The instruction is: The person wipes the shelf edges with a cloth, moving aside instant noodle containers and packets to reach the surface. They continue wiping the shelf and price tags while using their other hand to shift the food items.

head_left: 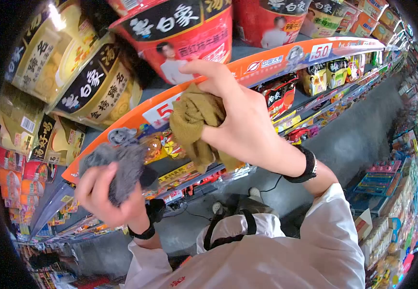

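Note:
My left hand (105, 195) is closed around a grey cloth (122, 171) at the lower left, just in front of the orange shelf edge strip (91, 147). An olive-brown cloth (194, 118) is bunched in my right hand (242, 113), between thumb and palm. The index finger of that hand reaches toward a red noodle tub (189, 43) on the shelf; whether it touches the tub I cannot tell. A price label (158, 113) on the strip is partly covered by the olive cloth.
Yellow-and-black noodle tubs (98, 91) stand at the upper left, another red tub (271, 24) at the top. Bagged goods (315, 79) fill the shelf below. Beyond the grey floor (334, 139), more stocked shelving (387, 231) lines the right side.

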`<state>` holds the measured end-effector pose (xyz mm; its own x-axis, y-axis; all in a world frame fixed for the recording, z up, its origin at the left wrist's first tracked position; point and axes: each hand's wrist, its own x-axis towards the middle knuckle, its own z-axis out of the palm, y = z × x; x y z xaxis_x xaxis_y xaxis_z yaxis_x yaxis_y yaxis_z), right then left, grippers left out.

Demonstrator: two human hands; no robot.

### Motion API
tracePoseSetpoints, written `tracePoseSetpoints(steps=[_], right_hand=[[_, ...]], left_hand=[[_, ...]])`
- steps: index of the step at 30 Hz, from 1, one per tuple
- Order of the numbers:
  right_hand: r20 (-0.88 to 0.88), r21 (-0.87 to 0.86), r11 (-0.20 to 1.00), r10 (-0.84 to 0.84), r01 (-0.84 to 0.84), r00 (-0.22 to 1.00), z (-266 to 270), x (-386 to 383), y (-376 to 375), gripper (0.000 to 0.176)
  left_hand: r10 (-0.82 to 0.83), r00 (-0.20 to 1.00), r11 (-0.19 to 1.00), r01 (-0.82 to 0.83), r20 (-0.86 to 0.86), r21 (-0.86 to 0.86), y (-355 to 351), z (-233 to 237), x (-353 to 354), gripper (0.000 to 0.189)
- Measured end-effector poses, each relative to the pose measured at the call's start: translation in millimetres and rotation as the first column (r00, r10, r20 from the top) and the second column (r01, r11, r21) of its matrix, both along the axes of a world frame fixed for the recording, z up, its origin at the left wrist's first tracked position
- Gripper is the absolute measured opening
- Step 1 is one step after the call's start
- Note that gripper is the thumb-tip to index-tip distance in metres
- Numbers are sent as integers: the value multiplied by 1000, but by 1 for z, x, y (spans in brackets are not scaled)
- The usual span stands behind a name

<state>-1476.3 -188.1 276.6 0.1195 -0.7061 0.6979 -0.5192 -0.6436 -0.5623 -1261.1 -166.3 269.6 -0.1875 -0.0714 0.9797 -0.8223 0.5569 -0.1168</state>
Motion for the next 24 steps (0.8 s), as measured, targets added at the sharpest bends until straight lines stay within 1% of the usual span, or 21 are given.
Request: tracePoseSetpoints(steps=[1, 2, 6, 7, 8, 11, 13, 15, 16, 17, 18, 19, 21, 22, 24], right_hand=[[119, 76, 996, 44, -54, 992, 0, -1, 0, 59], [197, 65, 992, 90, -104, 976, -2, -2, -3, 55], [179, -2, 997, 82, -83, 980, -10, -12, -8, 50], [97, -165, 986, -12, 28, 995, -13, -16, -10, 48], [32, -334, 935, -120, 123, 992, -14, -20, -12, 45], [-21, -311, 947, -88, 77, 996, -14, -36, -13, 42], [-57, -324, 944, -79, 57, 995, -12, -44, -15, 45], [-194, -381, 923, -124, 41, 973, -9, -53, -19, 48], [-196, -385, 922, -123, 39, 973, -9, -57, -20, 48], [-162, -375, 926, -112, 44, 980, -9, -60, -22, 49], [-127, -364, 930, -100, 48, 987, -9, -64, -23, 49], [-131, -366, 930, -98, 44, 987, -9, -68, -23, 49], [-147, -344, 937, -114, 57, 983, -8, -78, -21, 49], [-150, -342, 938, -112, 54, 982, -7, -84, -21, 49], [-216, -370, 922, -205, 114, 955, -6, -97, -22, 48]], left_hand=[[-61, 998, 996, 61, 0, 63, -2, 2, -11, 32], [-68, 998, 994, 68, -4, 81, -6, 3, -20, 32], [-47, 999, 989, 49, -18, 140, -24, 4, -43, 31], [-35, 999, 990, 38, -19, 139, -25, 3, -46, 31], [-10, 1000, 993, 13, -28, 121, -26, 3, -48, 31], [20, 997, 995, -13, -68, 102, -29, 1, -55, 31], [55, 993, 992, -44, -101, 115, -30, -2, -57, 31], [90, 989, 991, -78, -113, 107, -32, -2, -59, 30], [88, 988, 994, -79, -124, 78, -34, -1, -59, 31], [86, 987, 996, -80, -136, 50, -36, -1, -59, 33], [93, 984, 995, -86, -150, 52, -36, -1, -60, 33], [95, 983, 995, -88, -154, 50, -36, -1, -60, 33], [137, 979, 990, -130, -149, 55, -36, -3, -60, 24], [141, 978, 990, -136, -154, 45, -37, -4, -59, 25], [153, 974, 988, -146, -167, 51, -37, -5, -60, 25]])
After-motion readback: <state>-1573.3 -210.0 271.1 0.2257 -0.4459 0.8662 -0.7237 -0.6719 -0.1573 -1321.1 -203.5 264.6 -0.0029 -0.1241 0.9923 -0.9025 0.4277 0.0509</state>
